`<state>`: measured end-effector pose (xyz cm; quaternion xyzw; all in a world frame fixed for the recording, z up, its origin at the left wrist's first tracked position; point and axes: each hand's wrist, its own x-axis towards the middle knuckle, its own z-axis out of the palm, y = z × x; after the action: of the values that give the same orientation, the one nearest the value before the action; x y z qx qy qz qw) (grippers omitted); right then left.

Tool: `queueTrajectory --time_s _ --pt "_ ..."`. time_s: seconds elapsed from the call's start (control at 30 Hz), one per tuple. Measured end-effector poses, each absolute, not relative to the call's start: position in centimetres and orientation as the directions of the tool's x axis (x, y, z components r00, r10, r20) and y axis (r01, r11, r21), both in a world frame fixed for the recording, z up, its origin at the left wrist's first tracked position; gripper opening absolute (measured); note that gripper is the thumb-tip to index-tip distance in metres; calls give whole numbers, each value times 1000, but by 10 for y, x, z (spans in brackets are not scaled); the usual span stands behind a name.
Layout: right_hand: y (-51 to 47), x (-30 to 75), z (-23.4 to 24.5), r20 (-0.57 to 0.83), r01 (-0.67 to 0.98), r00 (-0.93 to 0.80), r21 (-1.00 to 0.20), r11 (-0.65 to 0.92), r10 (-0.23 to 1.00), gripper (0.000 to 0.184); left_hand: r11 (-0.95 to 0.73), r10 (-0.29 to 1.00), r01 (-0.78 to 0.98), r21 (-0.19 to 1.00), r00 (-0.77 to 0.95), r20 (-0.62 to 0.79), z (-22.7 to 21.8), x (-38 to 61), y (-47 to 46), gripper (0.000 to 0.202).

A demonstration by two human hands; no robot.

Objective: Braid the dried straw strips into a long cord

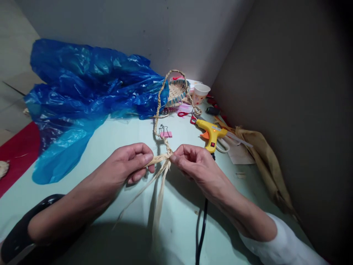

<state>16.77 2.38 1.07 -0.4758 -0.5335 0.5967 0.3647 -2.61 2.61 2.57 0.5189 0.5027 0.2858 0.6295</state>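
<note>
A braided cord (pixel 157 106) of pale, dry plant fibre loops up from the table and back down to my hands. My left hand (pixel 135 162) pinches one flat fibre strand (pixel 158 159) and pulls it out to the left. At the end of the braid, my right hand (pixel 191 160) is closed with thumb and finger on the crossing of the strands. Loose strands (pixel 160 206) hang below that point toward me. Just behind the braid's lower end lies a pink binder clip (pixel 166 134); whether it grips the cord I cannot tell.
A yellow glue gun (pixel 212 134) lies right of my hands, its black cable (pixel 203 232) running toward me. Behind are a paper cup (pixel 200 94), a woven basket (pixel 176 97) and red-handled scissors (pixel 183 114). Blue plastic bags (pixel 91 81) fill the back left. Brown husk-like material (pixel 261 162) lies along the right wall.
</note>
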Motion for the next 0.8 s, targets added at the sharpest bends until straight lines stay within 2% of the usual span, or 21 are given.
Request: queueTrajectory --time_s 0.17,0.33,0.4,0.47,0.57,0.63,0.7,0.8 --pt "24 167 12 -170 102 -322 -984 -145 931 21 224 869 232 947 392 -302 23 -23 25 30" --pt "25 166 11 -184 95 -368 -983 -159 911 17 -74 912 483 872 387 -137 20 -24 26 23" --pt "26 166 11 -201 110 -372 -979 -172 906 18 -136 921 530 837 379 -90 18 -24 26 23" --pt "26 166 12 -207 109 -376 -978 -179 903 19 -108 920 494 862 379 -102 16 -23 25 22" --pt "26 167 14 -199 97 -381 -980 -175 903 18 124 871 302 945 424 -249 13 -19 23 24" --pt "26 168 15 -196 110 -376 -980 -166 906 16 236 843 219 947 439 -312 13 -18 21 28" --pt "26 168 16 -199 133 -369 -978 -161 908 12 184 864 266 946 416 -284 15 -17 20 29" --pt "27 168 15 -214 165 -371 -973 -163 904 10 -60 898 478 876 409 -162 18 -19 21 27"
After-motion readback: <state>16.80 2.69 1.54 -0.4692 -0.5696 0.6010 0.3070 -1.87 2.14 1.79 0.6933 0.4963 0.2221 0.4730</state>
